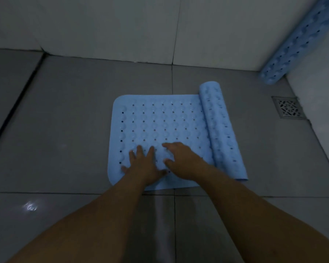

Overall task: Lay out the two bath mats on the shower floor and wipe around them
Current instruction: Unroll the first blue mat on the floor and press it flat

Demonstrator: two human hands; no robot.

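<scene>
— On the grey tiled floor, about the middle of it, lies the first blue bath mat [160, 130], half unrolled. Its flat part has its rounded corners to the left; the part not yet unrolled [219, 128] sits as a tube along its right side.

— And the hands?

— Both are spread flat on the near edge of the flat part. The left hand [142, 165] has its fingers splayed, palm down. The right hand [180, 158] is beside it, fingers extended and pressing, nearer the roll. Neither grips anything; they are loose and bearing down.

— So the step in hand is pressing it flat?

— I judge so: seating the unrolled part before pushing the rest out to the right.

— What could go wrong?

— The roll looks springy. If the hands lift before the mat has taken to the floor, it may curl back over the flat part. The floor also shows a shiny patch [29, 205] near the left forearm, perhaps wet; on wet tile the mat could slide when the roll is pushed.

— Anything in the way to the right?

— A metal floor drain [288, 107] sits near the right wall, apart from the roll. Fully unrolled, the mat could reach or cover it, by my guess.

— And the second mat?

— It is rolled and leaning in the far right corner [292, 46], against the wall, not yet laid. No cloth shows.
</scene>
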